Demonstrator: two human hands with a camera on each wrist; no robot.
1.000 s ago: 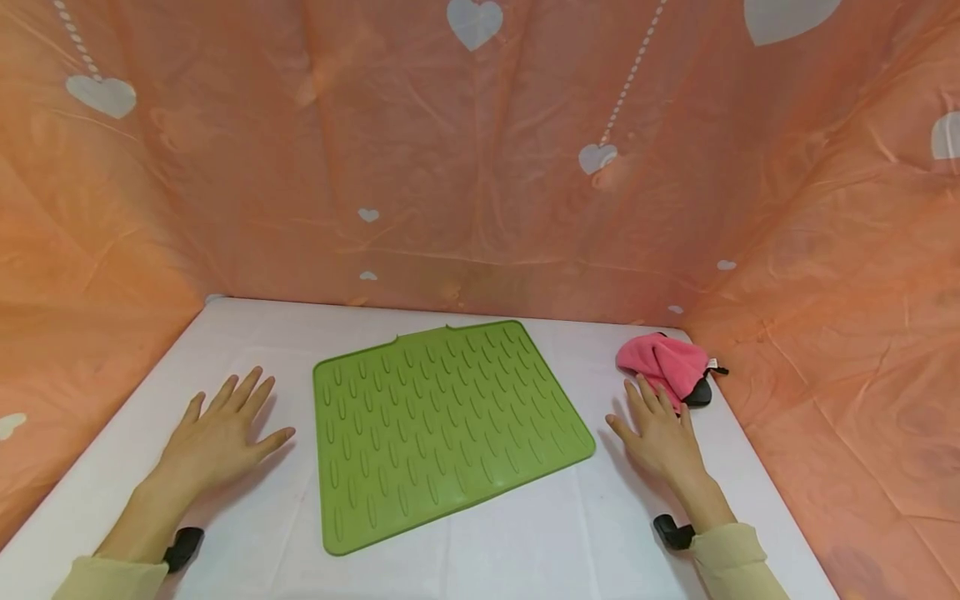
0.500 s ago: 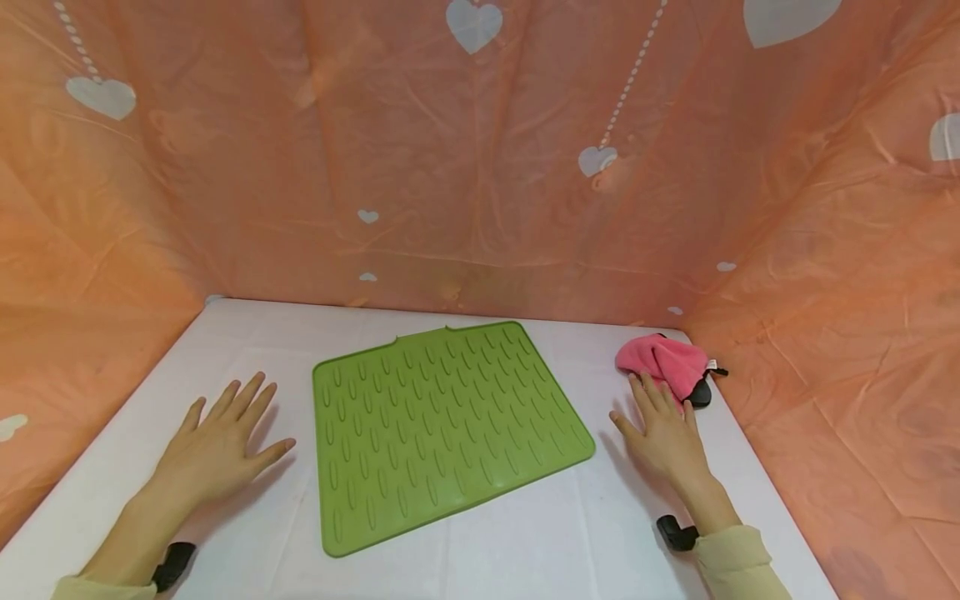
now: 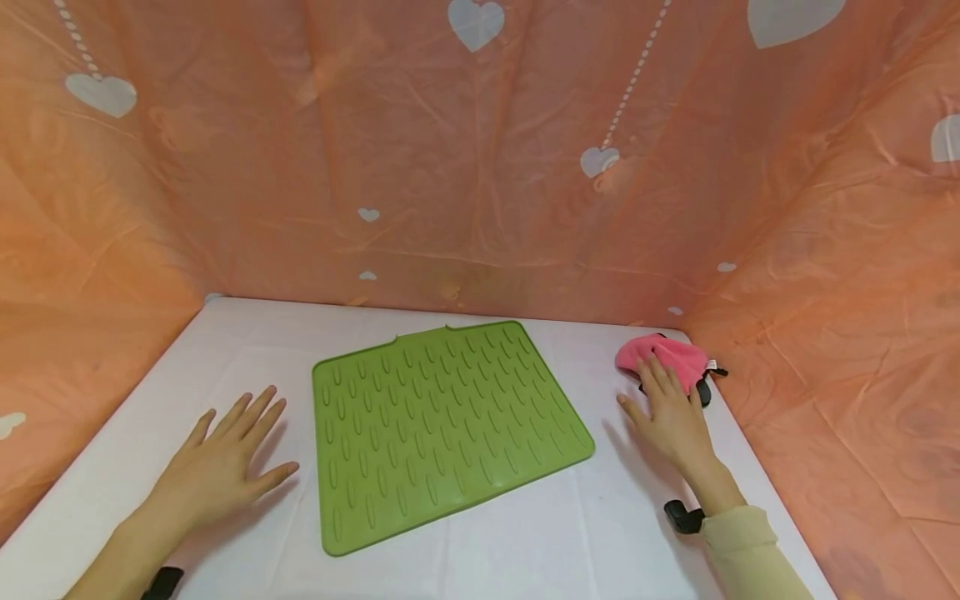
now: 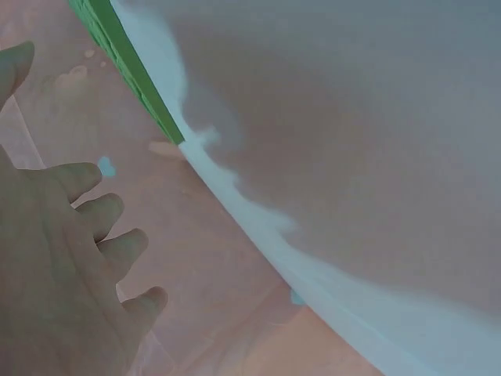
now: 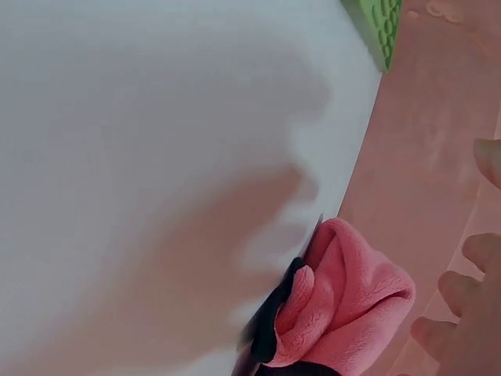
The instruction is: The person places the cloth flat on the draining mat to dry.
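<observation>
A green ribbed mat (image 3: pixel 450 433) lies flat and slightly turned on the white tabletop, between the two hands. Left of it, the left hand (image 3: pixel 213 471) hovers palm down with spread fingers, holding nothing; its shadow falls on the table. On the right side, the right hand (image 3: pixel 671 421) is above the table with fingers extended, its fingertips over the near edge of a crumpled pink cloth (image 3: pixel 675 358) with black parts. In the right wrist view a gap shows between the fingers and the pink cloth (image 5: pixel 352 298). Part of the cloth is hidden by that hand in the head view.
An orange curtain (image 3: pixel 480 208) with white hearts hangs behind the table and along both sides. Bare white tabletop (image 3: pixel 517 542) lies in front of the mat. A black wrist mount (image 3: pixel 682 517) sits on the right wrist.
The right hand has moved slightly forward and right, further over the pink cloth. The left hand has drawn back a little toward the near edge. The mat and cloth have stayed in place.
</observation>
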